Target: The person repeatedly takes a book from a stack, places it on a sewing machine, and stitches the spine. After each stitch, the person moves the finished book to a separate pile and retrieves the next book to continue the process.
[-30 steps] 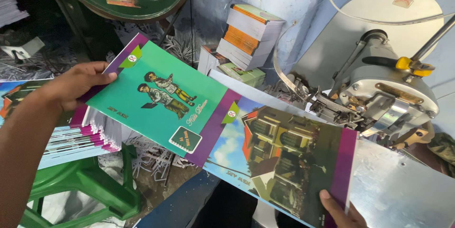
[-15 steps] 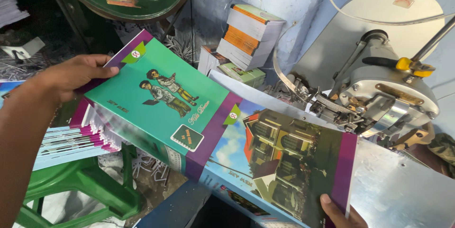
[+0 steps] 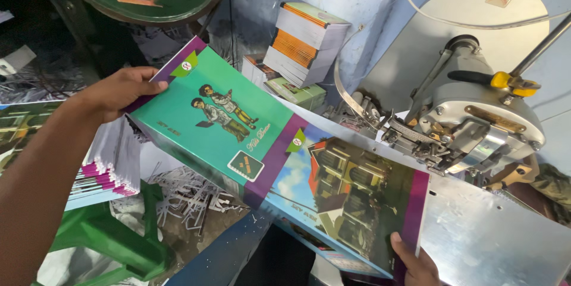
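I held the open booklet [image 3: 267, 167] over the stitching machine [image 3: 476, 119]: L hand [image 3: 122, 90] clamped on its green end, R hand [image 3: 416, 262] on the other. Judged step: seating the fold w/ the metal saddle [image 3: 493, 238]; next move called for lowering it squarely.

Two hands [image 3: 122, 91], one open booklet [image 3: 267, 161], perhaps three stacks [image 3: 306, 39]

A pale blue wall [image 3: 369, 0] fills the upper right; a green stool [image 3: 113, 244] stands lower left on the scrap-littered floor [image 3: 196, 226].
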